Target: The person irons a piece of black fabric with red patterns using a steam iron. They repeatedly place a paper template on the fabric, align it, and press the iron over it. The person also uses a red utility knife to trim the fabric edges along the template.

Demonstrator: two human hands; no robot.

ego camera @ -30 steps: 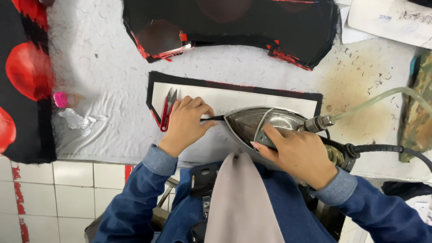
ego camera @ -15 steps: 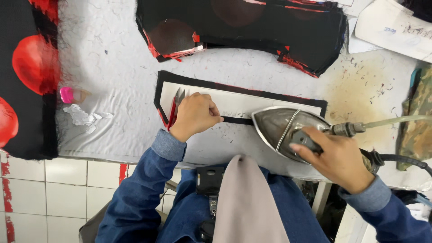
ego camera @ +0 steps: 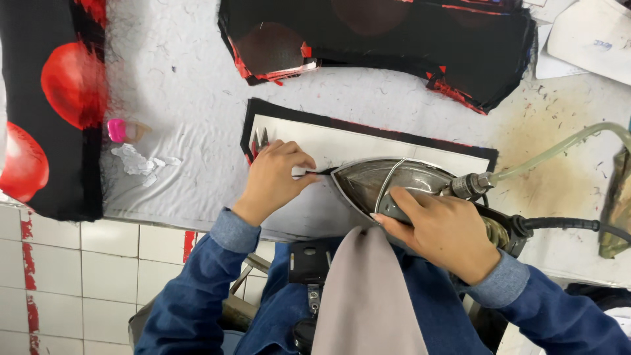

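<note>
right hand [ego camera: 450, 233]: closed around the handle of the iron [ego camera: 394, 184]; knuckles up, so the soleplate sits flat on the work.
iron: nose points at the left hand, nearly touching its fingertips; judged that way so the fold gets pressed right where it is pinched.
left hand [ego camera: 276, 179]: fingers curled, pinching a thin black edge [ego camera: 322, 171] of the panel [ego camera: 368, 141] just ahead of the iron's nose; palm rests on the panel, likely to keep it from sliding.
panel: pale piece with a black border, flat on the tabletop [ego camera: 177, 72], under both hands and reaching beyond the right hand.
scissors [ego camera: 258, 141]: red-handled, just past the left hand's knuckles, lying on the panel corner; within reach, clear of the iron's path.
hose [ego camera: 559, 148]: clear tube running off the iron's rear, away from the right hand; a dark cable [ego camera: 572, 225] leaves beside it. Both trail off to the far side, off the work.
stack [ego camera: 394, 39]: black pieces with red trim, well beyond both hands, across the tabletop.
fabric [ego camera: 52, 105]: black with red round prints, well out from the left hand, hanging over the tabletop edge.
pink item [ego camera: 118, 130]: small, between fabric and left hand; kind unclear.
scraps [ego camera: 138, 161]: white bits next to the pink item.
counts: hands 2, iron 1, scissors 1, panel 1, hose 1, cable 1, pink item 1; stack layers cannot be counted.
</note>
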